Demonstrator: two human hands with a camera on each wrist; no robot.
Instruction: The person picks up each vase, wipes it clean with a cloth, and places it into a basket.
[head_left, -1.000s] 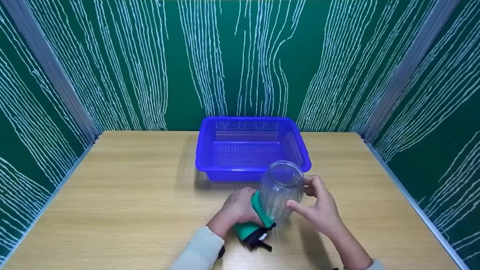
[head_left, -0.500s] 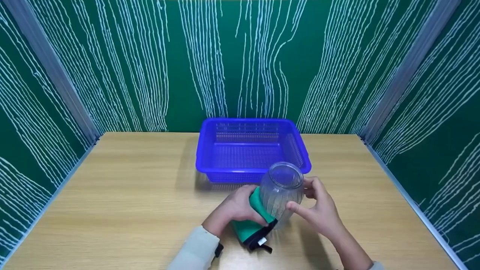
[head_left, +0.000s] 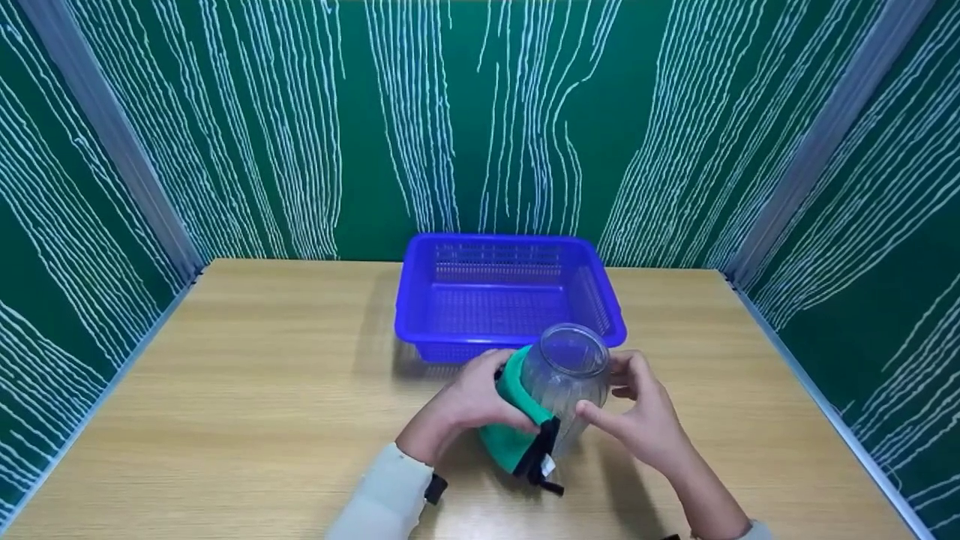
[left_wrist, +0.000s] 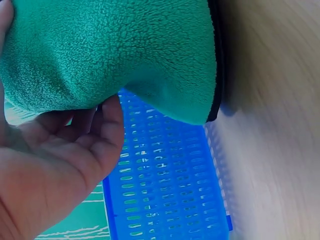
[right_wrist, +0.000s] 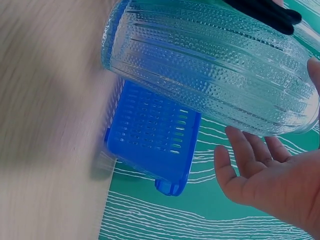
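Observation:
In the head view a clear glass jar with a round open mouth stands tilted, its mouth upward. Ribs and small bumps pattern its wall in the right wrist view. With thumb and fingers on its right side, my right hand holds the jar. My left hand grips a green plush cloth with black edging and presses it to the jar's left side. From the left wrist view, the cloth drapes over the curled fingers, and its black-edged corner hangs down.
A blue perforated plastic basket stands just beyond the jar at the back of the wooden table. Green walls with white wavy lines enclose the table at the back and sides.
My left hand has slid the green cloth slightly upward along the jar's side, and its lower corner has swung to the right. The jar and my right hand stay nearly in place.

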